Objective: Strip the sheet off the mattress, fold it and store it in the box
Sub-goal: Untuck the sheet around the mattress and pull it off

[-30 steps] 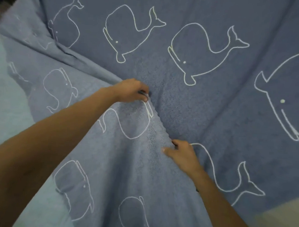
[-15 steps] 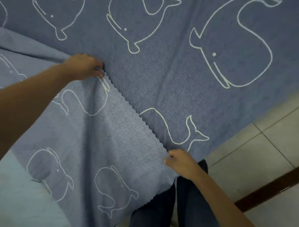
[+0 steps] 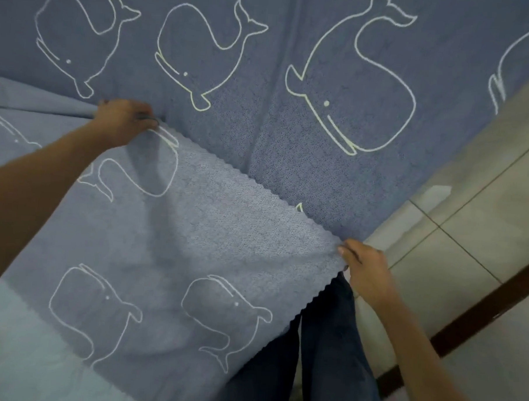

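Sheet: blue-grey cloth with a nubby, terry-like weave, printed all over with white outline whales. One edge is cut in a fine zigzag. That edge is seen running diagonally from far left to near right, where a flap is folded back over the rest of the sheet. The flap is held fairly taut between the two hands, with a few soft creases below the left hand.

Left hand: arm stretched out from the near left, fingers curled over the far end of the zigzag edge, cloth gripped.

Right hand: arm reached in from the near right, flap corner pinched between thumb and fingers.

The sheet is spread across most of the view, over a pale blue mattress exposed at the near left. Dark trousers are seen below the pinched corner. On the right is a pale tiled floor with thin grout lines, crossed by a dark brown strip.
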